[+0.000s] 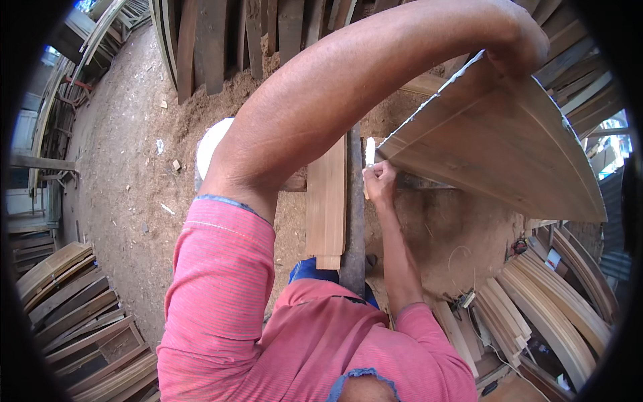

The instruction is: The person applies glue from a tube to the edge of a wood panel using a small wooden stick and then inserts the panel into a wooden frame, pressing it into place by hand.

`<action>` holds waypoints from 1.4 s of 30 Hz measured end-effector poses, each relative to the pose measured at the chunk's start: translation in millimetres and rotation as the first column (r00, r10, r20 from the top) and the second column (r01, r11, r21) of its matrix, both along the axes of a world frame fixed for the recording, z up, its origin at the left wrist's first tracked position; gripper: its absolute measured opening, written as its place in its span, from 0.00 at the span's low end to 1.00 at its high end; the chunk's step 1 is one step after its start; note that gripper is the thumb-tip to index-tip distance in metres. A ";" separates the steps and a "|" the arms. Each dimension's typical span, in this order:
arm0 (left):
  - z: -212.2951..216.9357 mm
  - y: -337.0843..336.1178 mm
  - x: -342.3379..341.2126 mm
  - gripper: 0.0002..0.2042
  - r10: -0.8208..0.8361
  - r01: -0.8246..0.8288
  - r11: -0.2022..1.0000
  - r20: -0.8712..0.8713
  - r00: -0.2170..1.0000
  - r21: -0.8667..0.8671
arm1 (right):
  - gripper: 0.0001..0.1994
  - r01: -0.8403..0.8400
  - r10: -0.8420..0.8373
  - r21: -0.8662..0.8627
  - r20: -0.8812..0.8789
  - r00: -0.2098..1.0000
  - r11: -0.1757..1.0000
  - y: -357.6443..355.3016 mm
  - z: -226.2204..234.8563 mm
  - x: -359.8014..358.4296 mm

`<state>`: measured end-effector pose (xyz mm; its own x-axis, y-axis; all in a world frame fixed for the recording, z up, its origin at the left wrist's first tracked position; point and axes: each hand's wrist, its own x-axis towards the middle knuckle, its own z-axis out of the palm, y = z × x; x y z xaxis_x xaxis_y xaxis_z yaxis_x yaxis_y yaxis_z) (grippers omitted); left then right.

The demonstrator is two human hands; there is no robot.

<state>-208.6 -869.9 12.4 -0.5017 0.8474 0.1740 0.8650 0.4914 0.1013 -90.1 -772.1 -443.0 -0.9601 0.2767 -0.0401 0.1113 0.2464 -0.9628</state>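
A broad flat wooden panel (495,147) is tilted up on the right, with a white, glue-like paste along its edges. My left arm reaches across the view to the panel's upper corner, where my left hand (519,50) grips it; the fingertips are mostly hidden. Below the panel's near left corner, my right hand (382,179) is closed in a pinch on a small flat spreader (370,151), its upper end white. Just left of that hand, a tenoned wooden board (326,201) lies lengthwise beside a dark beam (355,201).
A round white container (213,149) is partly hidden behind my left arm. Stacked boards (87,315) fill the lower left, and curved wooden pieces (546,308) lie at the lower right. More planks (214,47) lean at the far side. Sawdust and wood scraps cover the ground (144,174).
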 end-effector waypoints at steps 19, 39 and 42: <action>-5.8 0.7 1.3 0.17 0.029 -0.030 0.997 0.018 0.999 0.077 | 0.04 -0.022 0.041 0.571 -0.020 0.999 0.821 53.8 12.6 20.2; -12.7 6.4 5.6 0.13 0.092 -0.081 0.990 -0.091 0.992 0.113 | 0.04 0.098 0.029 0.322 -0.367 0.930 0.942 35.3 159.6 16.2; -0.3 5.4 12.6 0.13 0.172 -0.169 0.984 -0.059 0.983 0.051 | 0.05 0.085 0.005 0.307 -0.281 0.960 0.948 39.4 168.2 7.5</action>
